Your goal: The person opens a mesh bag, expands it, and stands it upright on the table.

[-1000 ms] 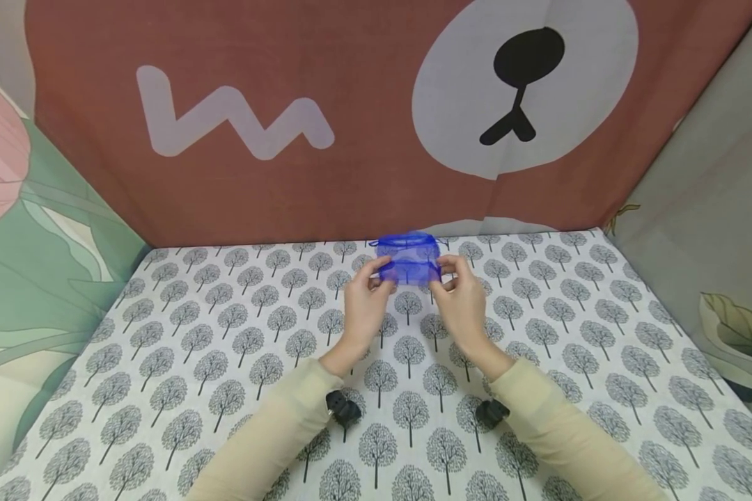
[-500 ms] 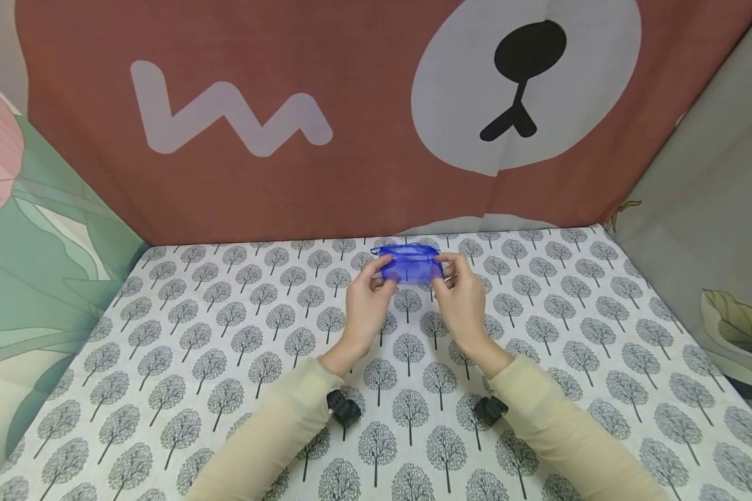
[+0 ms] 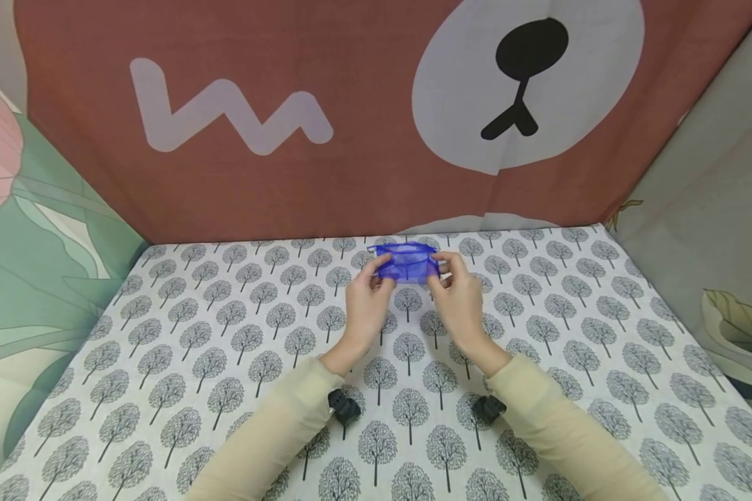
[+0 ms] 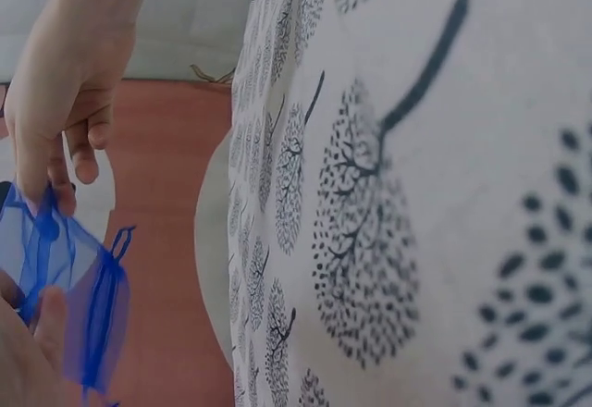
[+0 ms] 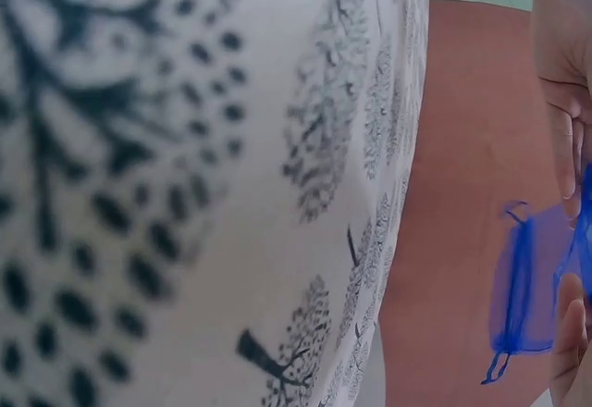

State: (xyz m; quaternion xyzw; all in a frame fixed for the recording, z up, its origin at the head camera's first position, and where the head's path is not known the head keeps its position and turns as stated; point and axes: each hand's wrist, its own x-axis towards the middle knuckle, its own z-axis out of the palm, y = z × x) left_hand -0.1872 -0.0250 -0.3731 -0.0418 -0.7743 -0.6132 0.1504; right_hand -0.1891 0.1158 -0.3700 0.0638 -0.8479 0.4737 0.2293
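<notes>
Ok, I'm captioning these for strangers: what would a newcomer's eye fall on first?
A sheer blue pouch likely stands out first, held between left hand and right hand mid-picture in the head view. The large white cartoon muzzle comes next, at upper right on the red-brown backdrop.

1. The left hand [image 3: 367, 306] and right hand [image 3: 460, 306] hide parts of the bag [image 3: 407, 268].
2. Both wrist views cut the bag at their edge.
3. In the right wrist view, near cloth [image 5: 245, 213] is blurred.

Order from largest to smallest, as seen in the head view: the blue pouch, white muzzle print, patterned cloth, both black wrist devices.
Patterned cloth
White muzzle print
Blue pouch
Left wrist device, right wrist device: these two look alike
</notes>
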